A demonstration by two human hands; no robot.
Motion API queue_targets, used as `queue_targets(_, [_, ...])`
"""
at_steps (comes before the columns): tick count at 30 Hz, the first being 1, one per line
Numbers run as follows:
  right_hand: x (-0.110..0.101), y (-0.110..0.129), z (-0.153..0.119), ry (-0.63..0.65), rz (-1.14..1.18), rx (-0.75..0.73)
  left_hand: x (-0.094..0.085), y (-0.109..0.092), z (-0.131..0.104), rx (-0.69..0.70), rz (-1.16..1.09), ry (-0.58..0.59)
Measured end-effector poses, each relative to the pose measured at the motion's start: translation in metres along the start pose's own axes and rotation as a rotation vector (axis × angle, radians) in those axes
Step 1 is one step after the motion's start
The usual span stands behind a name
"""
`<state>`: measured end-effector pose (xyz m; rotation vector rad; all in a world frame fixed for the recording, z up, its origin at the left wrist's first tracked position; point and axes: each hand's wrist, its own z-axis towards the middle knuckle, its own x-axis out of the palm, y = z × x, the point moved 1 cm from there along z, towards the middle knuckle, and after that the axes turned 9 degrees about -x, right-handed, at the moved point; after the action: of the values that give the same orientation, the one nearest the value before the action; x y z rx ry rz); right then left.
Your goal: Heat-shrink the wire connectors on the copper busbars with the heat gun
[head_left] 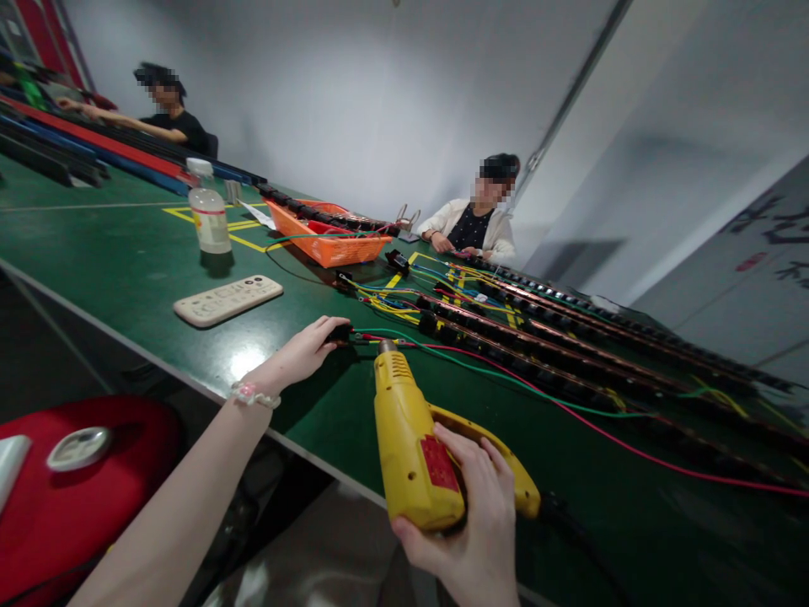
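A yellow heat gun (404, 447) with a metal nozzle is in my right hand (484, 506), whose fingers wrap round its body. The nozzle points away from me, at red and green wires. Just left of the nozzle, my left hand (313, 344) is closed on a small black connector (340, 333) from which these wires come. A green wire (468, 362) and a red wire (594, 421) run from there across the table to the right. Part of the connector is hidden by my fingers.
On the green table (253, 405) are a phone (228, 301), a bottle (210, 219), an orange basket (329, 244) and long black strips with copper bars (569, 354). Two people (471, 228) sit beyond. A red stool (126, 489) stands lower left.
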<state>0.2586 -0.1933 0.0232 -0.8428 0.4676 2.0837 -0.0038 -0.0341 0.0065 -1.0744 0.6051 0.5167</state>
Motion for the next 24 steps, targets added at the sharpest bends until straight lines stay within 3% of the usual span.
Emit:
queue_targets(11, [-0.007,-0.023,-0.021,0.015,-0.097,0.111,0.006,-0.006,0.002,-0.005,0.106,0.037])
queue_targets(15, [-0.004,-0.017,-0.023,0.028,-0.110,0.154,0.006,-0.010,0.003,-0.023,0.198,0.058])
queue_targets(24, [0.003,0.003,-0.018,0.004,-0.224,0.030,0.014,-0.006,0.003,-0.009,0.207,0.018])
